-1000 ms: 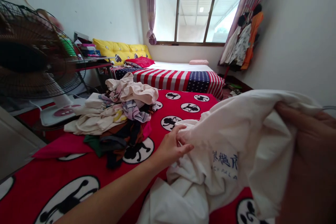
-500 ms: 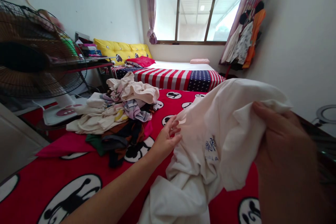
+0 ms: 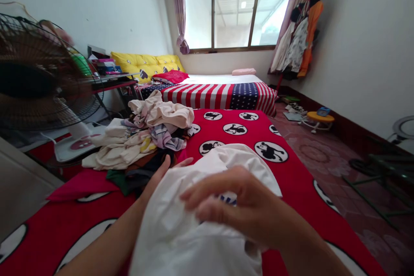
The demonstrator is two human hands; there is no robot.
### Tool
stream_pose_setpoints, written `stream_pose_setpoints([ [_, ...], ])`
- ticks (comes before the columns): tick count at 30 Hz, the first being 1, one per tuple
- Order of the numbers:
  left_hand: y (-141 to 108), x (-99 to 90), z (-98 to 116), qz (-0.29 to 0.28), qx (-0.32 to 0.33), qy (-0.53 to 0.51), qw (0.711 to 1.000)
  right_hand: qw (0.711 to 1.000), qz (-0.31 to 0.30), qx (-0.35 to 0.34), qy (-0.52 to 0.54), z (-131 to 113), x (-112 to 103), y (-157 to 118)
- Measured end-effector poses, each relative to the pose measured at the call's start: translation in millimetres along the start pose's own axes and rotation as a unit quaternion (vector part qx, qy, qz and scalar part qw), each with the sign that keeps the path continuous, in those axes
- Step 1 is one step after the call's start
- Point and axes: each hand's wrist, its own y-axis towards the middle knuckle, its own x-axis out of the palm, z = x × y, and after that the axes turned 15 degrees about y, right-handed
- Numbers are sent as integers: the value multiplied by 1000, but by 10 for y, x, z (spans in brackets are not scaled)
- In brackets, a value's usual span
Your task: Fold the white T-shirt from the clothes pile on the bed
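Note:
A white garment (image 3: 161, 224) with dark blue printing lies bunched and draped in front of me, its near end out of frame. My left hand (image 3: 162, 173) is at its left edge, thumb and a finger stretched apart; the cloth hides the rest of the hand. Above the garment hovers my right hand (image 3: 239, 205), fingers bent and apart, slightly smeared by motion, with no cloth visibly pinched. It partly covers the printing. Left of my hands, a heap of clothes (image 3: 161, 114) in cream, plaid, dark and green rests on the red bedspread (image 3: 239, 138).
A fan (image 3: 48, 77) stands at the left beside a small desk (image 3: 123, 81). Beyond the near bed is another bed with a striped, starred cover (image 3: 207, 95). On the right floor are a small yellow stool (image 3: 318, 117) and a green metal frame (image 3: 371, 200).
My right hand has come left and down from the raised garment and let go of it. The white garment has dropped lower and left. My left hand has moved left to its edge.

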Motion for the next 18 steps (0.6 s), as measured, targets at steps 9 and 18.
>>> stream_pose_setpoints([
  [9,-800,-62,-277,-49,-115,-175,977,876,278,113,-376,1412,-920,121],
  [18,-846,-249,-92,47,-156,-46,986,865,404,67,-290,669,-1062,9],
])
